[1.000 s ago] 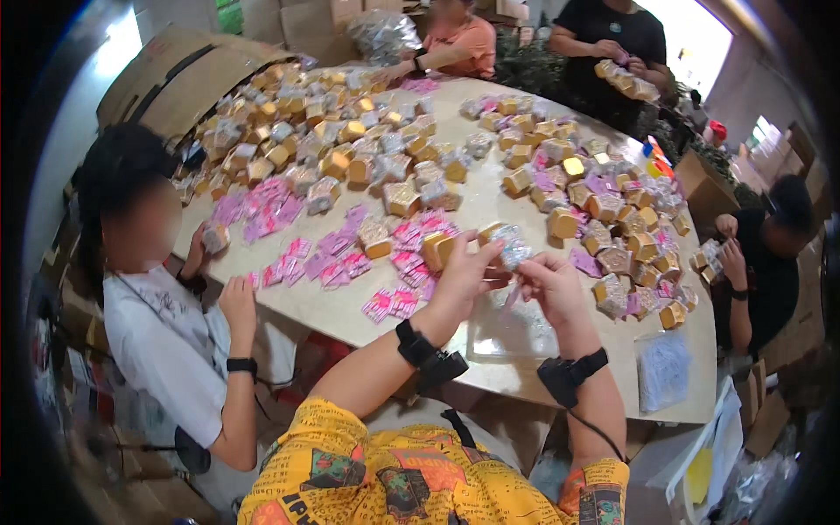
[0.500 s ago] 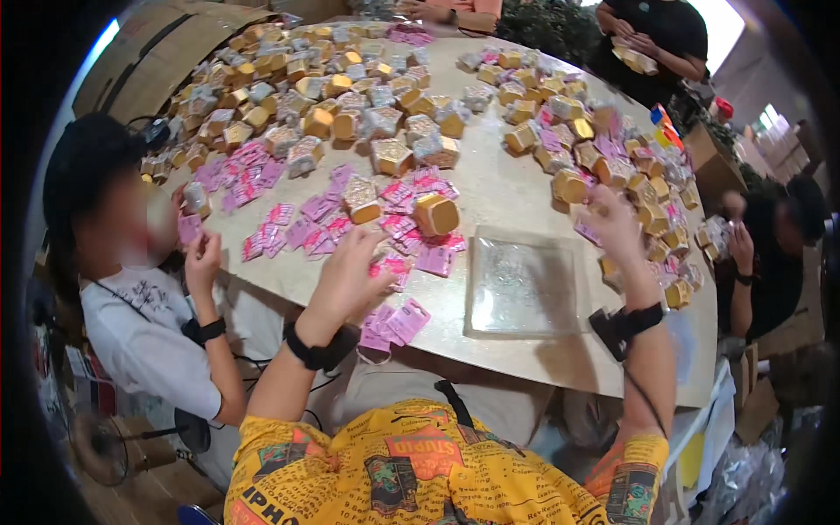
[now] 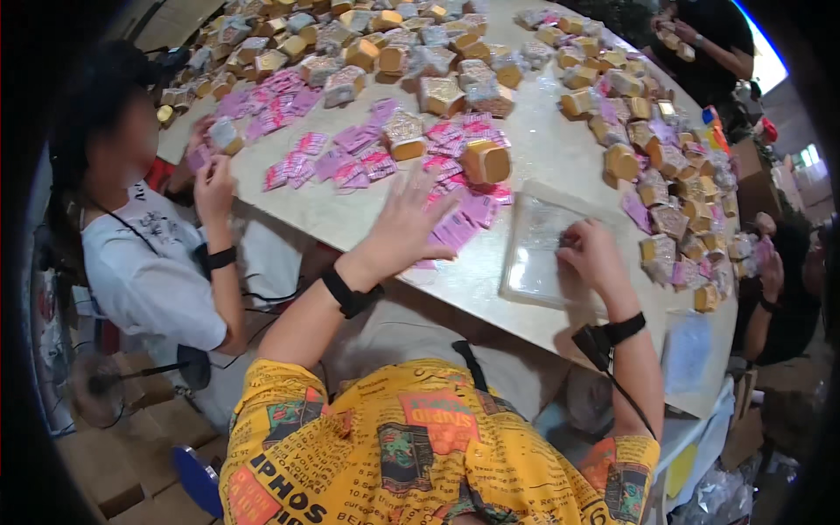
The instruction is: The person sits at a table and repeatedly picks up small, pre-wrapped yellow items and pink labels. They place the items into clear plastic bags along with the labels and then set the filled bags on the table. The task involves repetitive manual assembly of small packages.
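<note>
The left hand (image 3: 404,219), fingers spread, is over pink cards (image 3: 477,208) on the table (image 3: 547,131), apparently reaching; lifting one calls for closing that grip. The right hand (image 3: 593,252) curls above a clear tray (image 3: 530,249), pinching unclear.

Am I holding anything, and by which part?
Left hand, spread open near rectangular pink cards, holds nothing. Right hand, curled over clear rectangular plastic item: cannot tell.

By the spread left hand (image 3: 404,217), some pink cards (image 3: 471,210) are partly covered. The right hand (image 3: 598,255) is held curled over the clear tray (image 3: 530,249). Among the cards, a gold box (image 3: 486,164) is seen.
</note>
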The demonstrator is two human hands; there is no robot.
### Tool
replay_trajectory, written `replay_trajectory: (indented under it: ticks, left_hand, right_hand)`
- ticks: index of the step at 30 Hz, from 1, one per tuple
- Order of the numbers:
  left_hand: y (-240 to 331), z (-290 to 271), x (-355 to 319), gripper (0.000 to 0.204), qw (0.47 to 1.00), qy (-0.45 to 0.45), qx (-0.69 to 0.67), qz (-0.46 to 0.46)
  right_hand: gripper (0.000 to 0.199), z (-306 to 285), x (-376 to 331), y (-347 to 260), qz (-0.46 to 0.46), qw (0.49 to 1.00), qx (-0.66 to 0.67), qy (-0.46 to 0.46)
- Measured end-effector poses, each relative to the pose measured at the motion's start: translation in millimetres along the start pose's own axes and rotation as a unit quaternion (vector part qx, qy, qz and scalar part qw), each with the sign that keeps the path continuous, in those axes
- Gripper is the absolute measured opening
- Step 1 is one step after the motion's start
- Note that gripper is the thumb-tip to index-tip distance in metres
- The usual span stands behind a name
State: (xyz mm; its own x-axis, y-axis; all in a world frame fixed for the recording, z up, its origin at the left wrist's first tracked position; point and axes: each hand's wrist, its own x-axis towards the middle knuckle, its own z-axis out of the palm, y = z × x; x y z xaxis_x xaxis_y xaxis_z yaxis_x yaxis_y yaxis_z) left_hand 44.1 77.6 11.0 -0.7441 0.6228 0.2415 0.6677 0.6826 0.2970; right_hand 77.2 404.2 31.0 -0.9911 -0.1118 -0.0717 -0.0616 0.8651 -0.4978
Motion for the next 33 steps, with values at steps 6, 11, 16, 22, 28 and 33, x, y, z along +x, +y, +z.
replay_trajectory:
  ticks: [6, 11, 16, 22, 28, 33]
  left_hand:
    - [8.1, -12.2, 5.5, 0.069, 0.997, 0.067, -0.032, 0.001]
    - [12.8, -11.7, -2.7, 0.062, 0.998, 0.05, -0.028, 0.011]
    - [25.7, -8.3, 5.2, 0.061, 0.999, 0.048, 0.003, 0.0]
    - [28.1, -1.8, 10.8, 0.049, 0.998, 0.065, -0.014, -0.01]
    - [27.8, 2.7, 16.2, 0.046, 0.994, 0.11, -0.005, 0.015]
    - [32.3, -3.8, 19.8, 0.048, 0.989, 0.143, -0.044, 0.008]
  right_hand:
    - [0.011, -0.6, -1.1, 13.2, 0.032, 0.992, 0.113, 0.035]
    - [0.01, -11.6, -3.8, -2.9, 0.0, 0.996, 0.062, 0.056]
    - [0.015, -7.5, 7.5, -3.1, -0.02, 0.996, -0.015, 0.084]
    - [0.018, 1.9, 28.2, -8.5, 0.068, 0.997, 0.029, 0.014]
    - [0.017, -0.4, 20.1, -5.4, 0.062, 0.994, 0.081, 0.024]
    - [0.012, -9.4, 7.8, -1.8, 0.051, 0.988, 0.139, 0.047]
